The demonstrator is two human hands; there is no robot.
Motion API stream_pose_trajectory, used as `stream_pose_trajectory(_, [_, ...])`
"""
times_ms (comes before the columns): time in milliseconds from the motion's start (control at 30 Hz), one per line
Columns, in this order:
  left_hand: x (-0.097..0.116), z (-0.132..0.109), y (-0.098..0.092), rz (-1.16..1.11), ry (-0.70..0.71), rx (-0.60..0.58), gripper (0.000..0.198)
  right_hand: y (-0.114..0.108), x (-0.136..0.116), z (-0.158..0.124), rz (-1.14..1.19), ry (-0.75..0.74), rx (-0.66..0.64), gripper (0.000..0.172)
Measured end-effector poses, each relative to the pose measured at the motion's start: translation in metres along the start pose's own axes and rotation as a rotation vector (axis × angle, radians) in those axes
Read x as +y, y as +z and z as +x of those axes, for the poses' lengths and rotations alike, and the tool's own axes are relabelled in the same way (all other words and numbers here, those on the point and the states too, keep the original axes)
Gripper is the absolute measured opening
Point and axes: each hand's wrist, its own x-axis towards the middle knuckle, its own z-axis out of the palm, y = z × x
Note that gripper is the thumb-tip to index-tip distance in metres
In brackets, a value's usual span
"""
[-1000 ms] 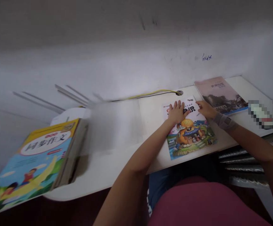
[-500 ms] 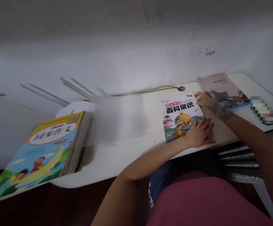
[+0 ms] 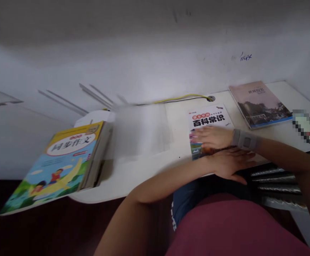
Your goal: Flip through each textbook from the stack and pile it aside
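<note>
A white-covered book (image 3: 209,115) with Chinese lettering and colourful pictures lies on the white desk (image 3: 144,174), near its front edge. Over the lower part of its cover my right hand (image 3: 213,138), with a grey band at the wrist, stretches its fingers leftward; they are slightly blurred. My left hand (image 3: 229,164) lies flat by the book's lower right corner, fingers extended, just in front of my right wrist. Neither hand grips anything. Both hands hide the lower part of the cover.
A pink-brown book (image 3: 261,105) lies at the back right, beside a pixelated phone-like object (image 3: 308,128). At left, a yellow-and-blue book (image 3: 61,167) tops a stack overhanging the desk edge. A yellow cable (image 3: 181,97) runs along the wall to a desk hole (image 3: 210,99).
My right hand has moved left from the book's right edge onto its cover. My left hand has shifted down and right off the picture. The view has turned slightly.
</note>
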Motion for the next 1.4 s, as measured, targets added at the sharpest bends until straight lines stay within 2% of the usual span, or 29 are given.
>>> stream_pose_trajectory(100, [0.000,-0.013,0.005,-0.013,0.036,-0.044,0.074,0.026,-0.015,0.012,-0.075,-0.142,-0.088,0.045])
stream_pose_trajectory(167, [-0.002,-0.018,0.011,-0.008,0.031,-0.045,0.075,0.037,-0.015,0.013,-0.111,-0.157,-0.098,0.048])
stream_pose_trajectory(267, [-0.003,-0.020,0.015,-0.022,0.045,-0.022,0.075,0.041,-0.002,0.012,-0.139,-0.130,-0.093,0.052])
stream_pose_trajectory(367, [-0.002,-0.020,0.015,-0.035,0.052,-0.002,0.073,0.035,0.030,0.016,-0.167,0.002,-0.101,0.055])
stream_pose_trajectory(600, [-0.003,-0.021,0.018,-0.030,0.039,0.023,0.067,0.014,0.136,0.034,-0.212,0.352,-0.124,0.058])
stream_pose_trajectory(667, [-0.003,-0.020,0.019,-0.036,0.039,0.020,0.067,0.011,0.150,0.033,-0.230,0.444,-0.104,0.058])
stream_pose_trajectory(733, [-0.004,-0.019,0.020,-0.038,0.045,0.023,0.069,0.011,0.150,0.026,-0.248,0.502,-0.053,0.058])
stream_pose_trajectory(800, [-0.004,-0.017,0.022,-0.035,0.050,0.033,0.072,0.014,0.141,0.013,-0.254,0.542,0.006,0.060])
stream_pose_trajectory(900, [-0.006,-0.017,0.024,-0.019,0.055,0.043,0.073,0.018,0.114,-0.016,-0.252,0.560,0.071,0.061])
stream_pose_trajectory(967, [-0.007,-0.017,0.025,0.002,0.063,0.067,0.073,0.022,0.090,-0.038,-0.254,0.546,0.082,0.061])
stream_pose_trajectory(1067, [-0.007,-0.020,0.023,0.036,0.038,0.170,0.077,0.030,0.043,-0.073,-0.256,0.551,0.043,0.060])
stream_pose_trajectory(1133, [-0.006,-0.022,0.020,0.050,-0.005,0.225,0.080,0.036,0.008,-0.095,-0.258,0.539,0.010,0.059])
stream_pose_trajectory(1200, [-0.005,-0.022,0.018,0.048,-0.055,0.240,0.083,0.042,-0.026,-0.114,-0.251,0.465,-0.004,0.060])
stream_pose_trajectory(1267, [-0.006,-0.021,0.017,0.026,-0.141,0.236,0.086,0.045,-0.053,-0.127,-0.253,0.448,0.029,0.055])
stream_pose_trajectory(1333, [-0.010,-0.018,0.017,-0.018,-0.260,0.211,0.086,0.045,-0.070,-0.133,-0.254,0.440,0.055,0.051])
stream_pose_trajectory(1400, [-0.021,-0.014,0.016,-0.055,-0.322,0.129,0.081,0.043,-0.077,-0.133,-0.263,0.438,0.068,0.050])
